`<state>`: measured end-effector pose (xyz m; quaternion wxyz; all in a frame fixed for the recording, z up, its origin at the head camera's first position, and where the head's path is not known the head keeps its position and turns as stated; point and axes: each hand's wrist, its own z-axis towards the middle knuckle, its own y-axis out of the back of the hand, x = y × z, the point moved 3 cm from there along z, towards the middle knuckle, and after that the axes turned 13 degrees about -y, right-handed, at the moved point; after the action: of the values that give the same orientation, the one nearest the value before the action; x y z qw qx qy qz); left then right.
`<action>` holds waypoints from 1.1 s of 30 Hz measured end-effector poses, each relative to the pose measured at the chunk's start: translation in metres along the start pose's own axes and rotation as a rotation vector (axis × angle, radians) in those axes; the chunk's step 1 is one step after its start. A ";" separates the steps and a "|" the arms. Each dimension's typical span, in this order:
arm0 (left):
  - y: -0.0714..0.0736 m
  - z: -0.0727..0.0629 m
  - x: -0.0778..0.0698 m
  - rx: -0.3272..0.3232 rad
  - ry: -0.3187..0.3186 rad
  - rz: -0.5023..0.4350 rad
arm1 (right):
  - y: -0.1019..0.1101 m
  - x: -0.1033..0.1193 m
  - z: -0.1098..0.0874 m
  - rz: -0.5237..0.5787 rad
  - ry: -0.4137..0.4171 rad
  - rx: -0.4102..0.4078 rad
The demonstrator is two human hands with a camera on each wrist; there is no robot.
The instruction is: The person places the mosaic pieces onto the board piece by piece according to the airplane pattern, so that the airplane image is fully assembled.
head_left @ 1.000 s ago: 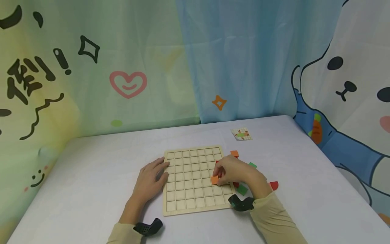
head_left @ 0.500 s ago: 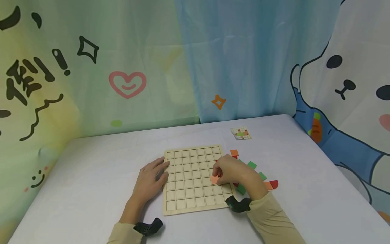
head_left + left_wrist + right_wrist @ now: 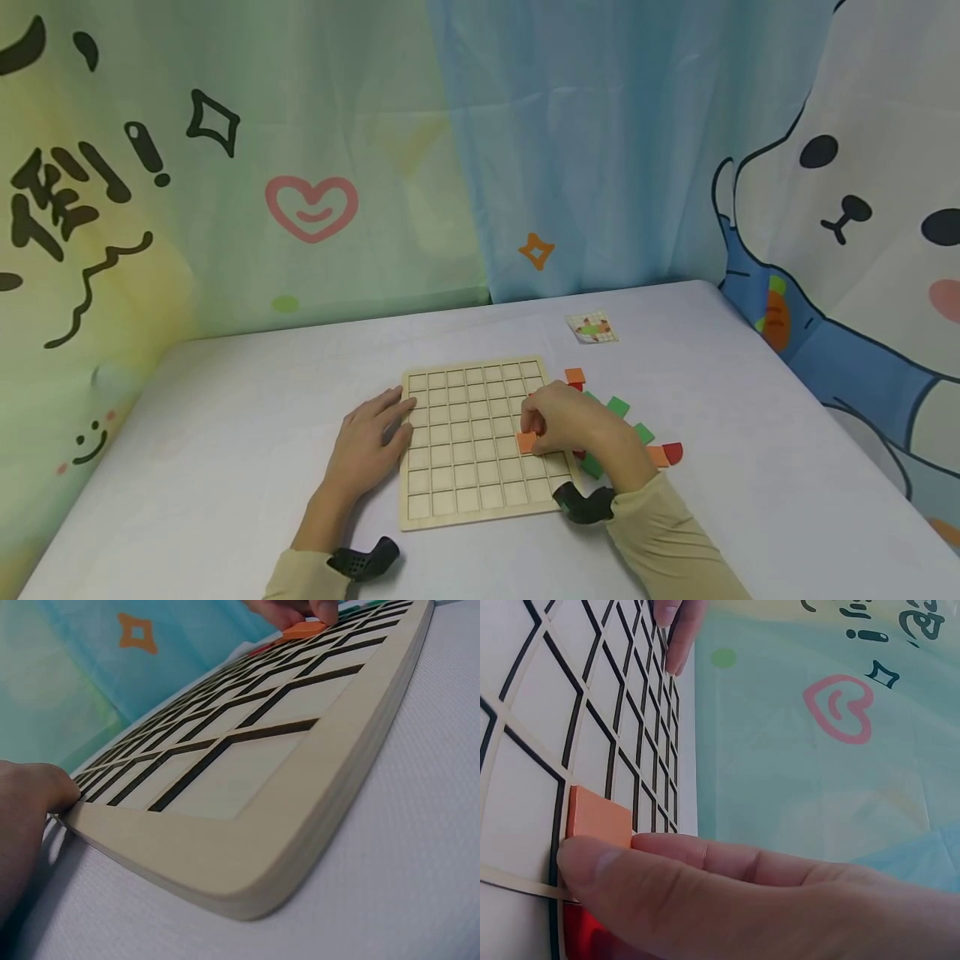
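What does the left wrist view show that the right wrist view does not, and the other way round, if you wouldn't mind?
Left wrist only: a rounded corner and outer side of the pale wooden grid board, plus an orange four-pointed star.

Right wrist only: a pink heart outline and a green dot.

Both: the board's grid, the orange square tile, the right hand pinching it, and part of the left hand.

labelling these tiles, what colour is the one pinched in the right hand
Orange; the tile shows best in the right wrist view.
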<state>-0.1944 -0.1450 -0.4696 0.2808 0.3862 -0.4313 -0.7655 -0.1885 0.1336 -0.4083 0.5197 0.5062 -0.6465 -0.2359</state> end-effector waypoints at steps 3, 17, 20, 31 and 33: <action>0.001 0.000 -0.001 -0.003 -0.004 -0.003 | 0.000 0.000 0.000 -0.007 -0.014 -0.004; 0.000 0.000 0.000 -0.012 -0.005 0.000 | 0.002 -0.001 -0.001 -0.141 -0.038 -0.066; 0.001 0.000 0.000 -0.014 -0.005 -0.003 | 0.002 -0.001 -0.001 -0.132 -0.038 -0.061; 0.001 0.000 -0.001 -0.006 0.000 -0.012 | 0.002 -0.004 0.002 -0.117 -0.041 -0.050; 0.001 0.000 -0.001 -0.001 0.002 -0.012 | 0.002 -0.006 0.002 -0.105 -0.033 -0.047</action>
<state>-0.1939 -0.1450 -0.4684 0.2770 0.3894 -0.4282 -0.7670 -0.1914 0.1391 -0.4095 0.5076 0.5231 -0.6218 -0.2864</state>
